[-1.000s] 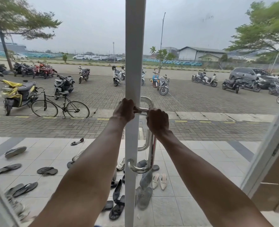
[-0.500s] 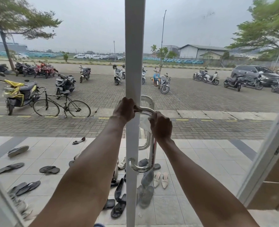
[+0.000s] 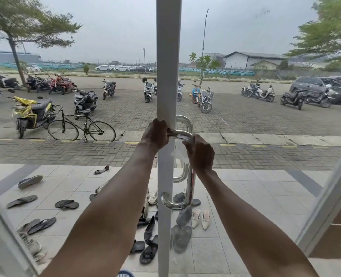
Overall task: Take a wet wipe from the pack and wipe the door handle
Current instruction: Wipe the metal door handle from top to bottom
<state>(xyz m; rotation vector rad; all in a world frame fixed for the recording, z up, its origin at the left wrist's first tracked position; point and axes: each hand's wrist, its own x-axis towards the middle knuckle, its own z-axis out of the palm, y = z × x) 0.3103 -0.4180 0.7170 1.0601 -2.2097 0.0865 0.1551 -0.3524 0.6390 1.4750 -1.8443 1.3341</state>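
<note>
Wipe [image 3: 178, 152] bunches between right grip [image 3: 200, 154] and door handle [image 3: 189, 188].

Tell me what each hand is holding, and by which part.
Left hand grips the door handle at its top horizontal arm. Right hand holds the wet wipe bunched against the handle's upper bend.

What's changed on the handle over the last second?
The right hand, gripping the wet wipe, has slid a little down from the top bend of the door handle onto its upright bar. The left hand still grips the handle's top end.
</note>
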